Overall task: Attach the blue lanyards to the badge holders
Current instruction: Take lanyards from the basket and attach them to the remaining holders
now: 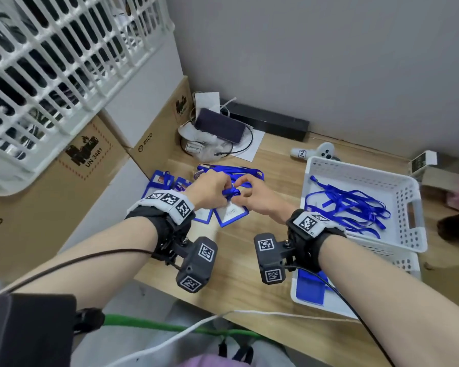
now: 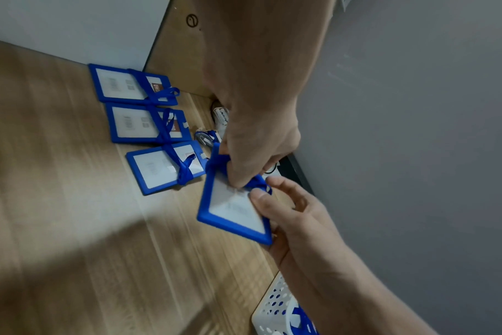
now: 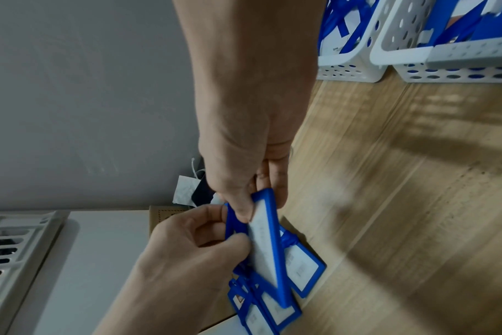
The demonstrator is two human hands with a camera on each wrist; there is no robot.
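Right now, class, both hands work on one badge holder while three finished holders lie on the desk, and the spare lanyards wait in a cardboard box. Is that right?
One detail is wrong: the spare lanyards lie in a white basket, not a cardboard box, as the head view shows. The rest holds: the left hand and right hand work on one badge holder, and three finished holders lie on the desk.

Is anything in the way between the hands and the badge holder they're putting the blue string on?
No, nothing visible. The left hand and right hand both already grip the badge holder, pinching the blue lanyard at its top. The finished badge holders lie off to the side.
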